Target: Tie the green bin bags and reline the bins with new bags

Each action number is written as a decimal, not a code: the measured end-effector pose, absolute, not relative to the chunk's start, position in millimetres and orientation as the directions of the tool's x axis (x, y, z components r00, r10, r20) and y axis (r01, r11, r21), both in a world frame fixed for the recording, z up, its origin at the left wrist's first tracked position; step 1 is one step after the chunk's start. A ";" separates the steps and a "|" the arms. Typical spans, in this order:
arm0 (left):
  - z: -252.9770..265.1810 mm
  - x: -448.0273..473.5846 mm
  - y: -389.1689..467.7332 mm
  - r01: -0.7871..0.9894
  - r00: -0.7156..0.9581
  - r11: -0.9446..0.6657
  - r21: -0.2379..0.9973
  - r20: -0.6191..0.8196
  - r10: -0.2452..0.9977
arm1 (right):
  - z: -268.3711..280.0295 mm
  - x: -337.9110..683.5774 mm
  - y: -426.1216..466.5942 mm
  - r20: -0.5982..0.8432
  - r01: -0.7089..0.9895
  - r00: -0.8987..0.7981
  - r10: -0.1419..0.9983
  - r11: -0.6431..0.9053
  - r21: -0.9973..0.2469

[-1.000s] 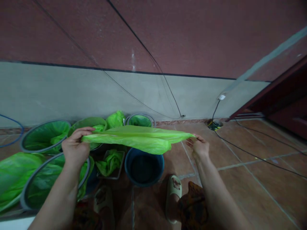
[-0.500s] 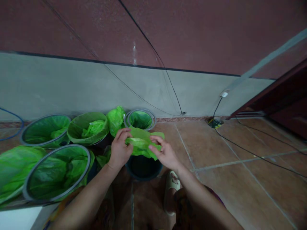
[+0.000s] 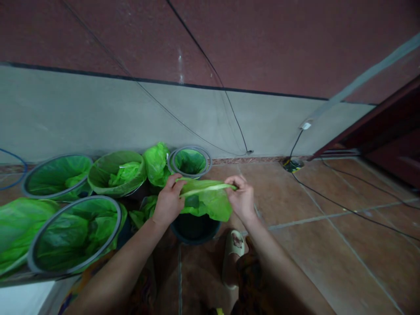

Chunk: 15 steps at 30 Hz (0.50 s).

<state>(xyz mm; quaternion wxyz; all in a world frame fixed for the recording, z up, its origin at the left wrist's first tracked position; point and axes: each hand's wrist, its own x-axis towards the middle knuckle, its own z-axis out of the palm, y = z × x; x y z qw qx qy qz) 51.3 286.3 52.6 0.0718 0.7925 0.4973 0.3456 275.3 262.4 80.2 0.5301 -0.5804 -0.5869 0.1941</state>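
i see my left hand (image 3: 169,202) pinching the near left edge of a bright green plastic bag (image 3: 206,202), fingers closed on the film, while my right hand (image 3: 242,199) grips the bag's right edge, thumb and fingers clamped on a taut strip of its rim. the bag hangs between the two hands, slack below, directly above a dark blue bucket (image 3: 194,227) standing on the tiled floor (image 3: 315,236); its lower folds look to touch or overlap the bucket's rim, though i cannot tell which. just beyond the bag is a small ringed bin (image 3: 189,161) lined in green, against the grey wall (image 3: 82,118). to the left stand more lined bins: one with a green rim (image 3: 117,173), one with a grey ring (image 3: 55,175) further left, and a large one (image 3: 74,232) nearest me. a loose bunch of green bags (image 3: 156,162) sits between the bins. a pale slipper (image 3: 233,258) rests on the floor just right of the bucket. black cables (image 3: 344,197) run across the tiles to a socket (image 3: 306,126) on the wall.
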 end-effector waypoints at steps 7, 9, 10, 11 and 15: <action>65.4 25.3 297.9 0.811 0.053 -0.321 0.488 0.485 0.873 | 79.4 328.7 270.8 0.568 0.596 0.638 0.520 0.134 -0.792; 69.5 14.7 303.4 0.811 -0.028 -0.272 0.517 0.500 0.866 | 73.7 347.2 277.1 0.514 0.503 0.745 0.425 0.146 -0.852; 70.8 9.9 306.1 0.809 -0.071 -0.248 0.532 0.508 0.858 | 70.7 355.9 279.9 0.463 0.439 0.796 0.390 0.154 -0.885; 71.5 5.6 308.5 0.805 -0.111 -0.226 0.548 0.514 0.851 | 67.6 363.6 282.3 0.391 0.360 0.843 0.369 0.152 -0.920; 70.4 -1.2 312.7 0.763 -0.198 -0.194 0.617 0.508 0.838 | 58.2 376.7 283.1 0.073 0.121 0.876 0.477 -0.069 -0.990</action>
